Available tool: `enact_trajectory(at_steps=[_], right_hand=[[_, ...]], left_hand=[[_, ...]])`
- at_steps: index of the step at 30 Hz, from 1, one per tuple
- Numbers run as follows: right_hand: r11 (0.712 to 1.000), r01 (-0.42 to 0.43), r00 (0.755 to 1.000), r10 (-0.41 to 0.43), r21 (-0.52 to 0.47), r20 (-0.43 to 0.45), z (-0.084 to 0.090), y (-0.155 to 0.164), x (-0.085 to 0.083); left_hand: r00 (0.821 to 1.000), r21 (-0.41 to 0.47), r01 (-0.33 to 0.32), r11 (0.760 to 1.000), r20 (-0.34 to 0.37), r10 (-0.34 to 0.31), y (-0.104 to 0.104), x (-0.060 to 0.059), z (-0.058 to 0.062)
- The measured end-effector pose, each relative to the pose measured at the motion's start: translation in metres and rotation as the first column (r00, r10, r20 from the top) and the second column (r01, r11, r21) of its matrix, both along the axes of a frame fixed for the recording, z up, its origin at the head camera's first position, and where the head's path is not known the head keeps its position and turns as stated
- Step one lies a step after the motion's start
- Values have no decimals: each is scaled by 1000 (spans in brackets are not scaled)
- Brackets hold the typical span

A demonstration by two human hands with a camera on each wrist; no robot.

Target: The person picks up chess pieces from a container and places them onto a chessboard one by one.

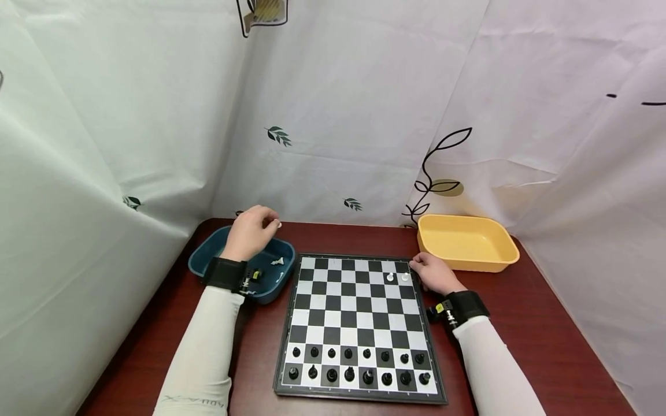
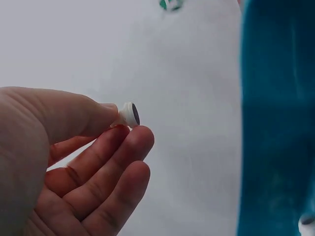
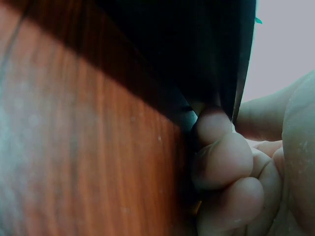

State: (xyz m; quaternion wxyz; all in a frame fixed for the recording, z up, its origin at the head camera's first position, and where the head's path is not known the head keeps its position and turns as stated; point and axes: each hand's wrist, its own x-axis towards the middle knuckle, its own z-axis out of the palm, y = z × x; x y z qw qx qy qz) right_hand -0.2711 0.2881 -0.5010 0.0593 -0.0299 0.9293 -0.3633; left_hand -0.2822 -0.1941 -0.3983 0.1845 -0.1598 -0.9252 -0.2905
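Observation:
My left hand (image 1: 250, 232) is raised over the blue tray (image 1: 199, 263). Between thumb and fingertips it pinches a small white chess piece (image 2: 129, 115), whose dark round base faces outward. White pieces, one of them a lying chess piece (image 1: 278, 261), are in the tray. At the far right corner of the chessboard (image 1: 340, 303), my right hand (image 1: 437, 274) grips the edge. Its curled fingers (image 3: 229, 162) are against the underside, with the thumb on the other side. Close by, two white pieces (image 1: 390, 277) stand on the second row from the far edge.
Two rows of black chess pieces (image 1: 349, 374) stand along the board's near side. A yellow tray (image 1: 468, 266) sits at the back right of the dark red table (image 1: 525, 323). White patterned sheeting (image 1: 333, 115) hangs behind and at both sides.

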Motion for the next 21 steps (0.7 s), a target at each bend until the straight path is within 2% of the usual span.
enact_trajectory(at_steps=[5, 12, 21], right_hand=[[1000, -3, 1000, 2, -5, -7, 0, 0, -1], [1000, -11, 1000, 11, -4, 3, -1, 0, 1], [1000, 0, 1000, 0, -3, -1, 0, -2, 0]], left_hand=[[997, -18, 80, 997, 20, -79, 26, 3, 5], [985, -122, 173, 977, 11, -173, 62, 2, 0], [954, -166, 301, 939, 48, -297, 100, 2, 2]])
